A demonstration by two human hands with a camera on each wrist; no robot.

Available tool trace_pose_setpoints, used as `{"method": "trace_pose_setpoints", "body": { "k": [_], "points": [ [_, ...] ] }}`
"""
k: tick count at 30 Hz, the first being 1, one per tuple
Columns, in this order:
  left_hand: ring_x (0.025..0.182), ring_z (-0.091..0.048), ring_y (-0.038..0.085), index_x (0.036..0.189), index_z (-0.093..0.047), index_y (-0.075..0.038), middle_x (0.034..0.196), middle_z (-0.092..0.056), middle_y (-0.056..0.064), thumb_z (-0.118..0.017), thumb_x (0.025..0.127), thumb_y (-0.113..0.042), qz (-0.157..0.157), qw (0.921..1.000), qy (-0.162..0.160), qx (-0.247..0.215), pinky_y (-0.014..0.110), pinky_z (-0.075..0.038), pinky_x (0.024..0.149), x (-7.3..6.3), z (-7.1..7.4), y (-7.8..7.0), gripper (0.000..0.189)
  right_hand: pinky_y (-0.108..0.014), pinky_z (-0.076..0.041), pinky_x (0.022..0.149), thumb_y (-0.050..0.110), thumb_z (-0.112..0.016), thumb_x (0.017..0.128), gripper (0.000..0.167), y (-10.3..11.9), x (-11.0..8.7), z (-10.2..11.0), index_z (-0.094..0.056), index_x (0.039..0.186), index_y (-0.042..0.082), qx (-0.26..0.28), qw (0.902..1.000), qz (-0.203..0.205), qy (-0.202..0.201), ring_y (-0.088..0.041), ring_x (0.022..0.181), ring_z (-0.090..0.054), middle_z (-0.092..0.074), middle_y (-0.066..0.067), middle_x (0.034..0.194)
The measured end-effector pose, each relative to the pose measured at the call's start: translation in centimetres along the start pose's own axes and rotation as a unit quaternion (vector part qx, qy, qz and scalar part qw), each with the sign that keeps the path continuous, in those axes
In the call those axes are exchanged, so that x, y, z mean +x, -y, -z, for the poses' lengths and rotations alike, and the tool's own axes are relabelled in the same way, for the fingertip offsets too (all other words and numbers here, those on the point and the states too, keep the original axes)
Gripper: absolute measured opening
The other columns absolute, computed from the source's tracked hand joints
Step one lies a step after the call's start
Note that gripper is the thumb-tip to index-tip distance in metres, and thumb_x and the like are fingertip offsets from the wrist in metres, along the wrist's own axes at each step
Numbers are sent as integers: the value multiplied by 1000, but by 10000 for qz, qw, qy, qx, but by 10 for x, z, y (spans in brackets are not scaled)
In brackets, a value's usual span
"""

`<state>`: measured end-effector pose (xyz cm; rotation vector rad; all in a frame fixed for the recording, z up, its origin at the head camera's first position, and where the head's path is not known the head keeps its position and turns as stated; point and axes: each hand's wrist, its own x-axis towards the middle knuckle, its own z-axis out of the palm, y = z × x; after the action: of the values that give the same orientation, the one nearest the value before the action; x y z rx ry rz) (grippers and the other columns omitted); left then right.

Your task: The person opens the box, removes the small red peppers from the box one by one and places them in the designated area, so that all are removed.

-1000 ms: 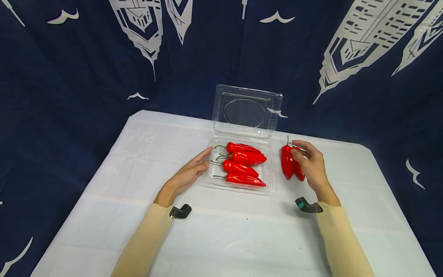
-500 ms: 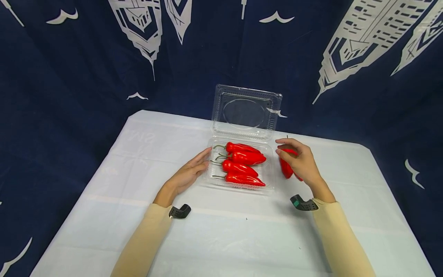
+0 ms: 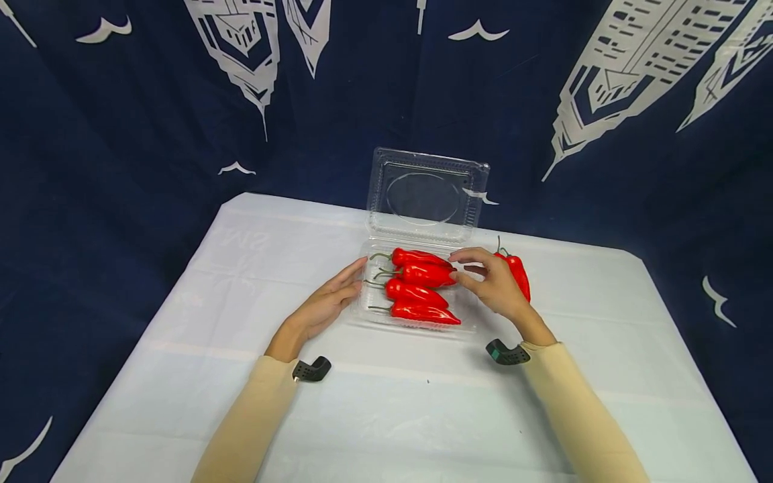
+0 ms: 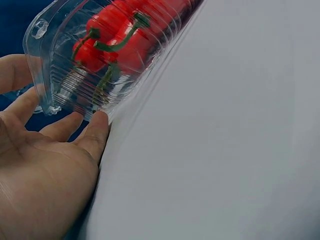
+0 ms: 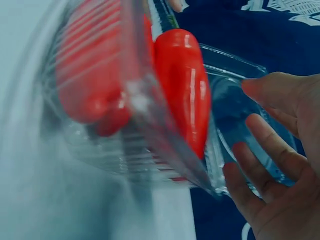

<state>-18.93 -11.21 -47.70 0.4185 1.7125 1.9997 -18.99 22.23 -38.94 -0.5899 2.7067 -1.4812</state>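
Several red peppers [image 3: 417, 291] with green stems lie in the base of a clear plastic clamshell box [image 3: 370, 315], stems to the left. Its clear lid [image 3: 425, 194] stands raised at the back. Against the box's left wall rest the fingertips of my left hand [image 3: 323, 308], also close up in the left wrist view, where stems show through the ridged plastic. Over the box's right side is my right hand [image 3: 498, 285], thumb and fingers apart and holding nothing in the right wrist view. It is close to the tips of the upper peppers; contact cannot be told.
Right of the box, partly hidden behind my right hand, lie loose red peppers [image 3: 518, 274] on the white tabletop [image 3: 374, 429]. A dark blue cloth [image 3: 139, 121] with white building prints hangs behind the table. Each wrist wears a small black device [image 3: 507, 353].
My right hand has moved left from the loose peppers to the box's right side, bringing nothing with it. The loose peppers stay where they were. My left hand keeps its place.
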Motion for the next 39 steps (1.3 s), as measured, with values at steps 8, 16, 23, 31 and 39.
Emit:
{"method": "trace_pose_setpoints", "body": {
  "k": [8, 16, 23, 31, 39],
  "points": [
    [155, -7, 11, 159, -25, -34, 168, -10, -6, -46, 106, -17, -7, 10000, 3, 3, 40, -16, 127, -2, 0, -2, 59, -64, -43, 106, -5, -69, 90, 31, -14, 7, -16, -65, 120, -7, 206, 9992, 283, 166, -43, 120, -55, -61, -26, 125],
    [155, -7, 11, 159, -25, -34, 169, -11, -6, -47, 106, -18, 23, 10000, 10, 4, 41, -16, 127, -3, 0, -1, 60, -47, -47, 98, 4, -76, 88, 32, -38, 15, -27, -70, 119, 8, -139, 9985, 527, 105, -27, 112, -55, -64, -12, 126],
    [155, -7, 12, 160, -23, -31, 168, -11, -7, -47, 106, -18, 33, 10000, 30, 23, 42, -17, 127, -2, 0, -1, 60, -39, -45, 90, 5, -77, 86, 34, -36, 17, -32, -71, 119, 11, -629, 9961, 611, 86, -28, 119, -52, -64, -10, 127],
    [155, -7, 10, 159, -25, -33, 168, -10, -7, -46, 107, -18, 26, 10000, -3, -11, 41, -16, 127, -1, 0, -1, 59, -45, -44, 94, 2, -77, 85, 34, -36, 18, -37, -71, 117, 9, -768, 9942, 747, 57, -31, 118, -51, -65, -12, 127],
    [155, -6, 10, 159, -24, -33, 169, -10, -7, -45, 107, -17, 2, 10000, 2, -51, 41, -16, 127, -2, -1, -2, 59, -33, -44, 82, 3, -79, 83, 41, -40, 18, -42, -69, 121, 12, -1035, 9910, 847, -82, -24, 100, -51, -69, -8, 118]
  ]
}}
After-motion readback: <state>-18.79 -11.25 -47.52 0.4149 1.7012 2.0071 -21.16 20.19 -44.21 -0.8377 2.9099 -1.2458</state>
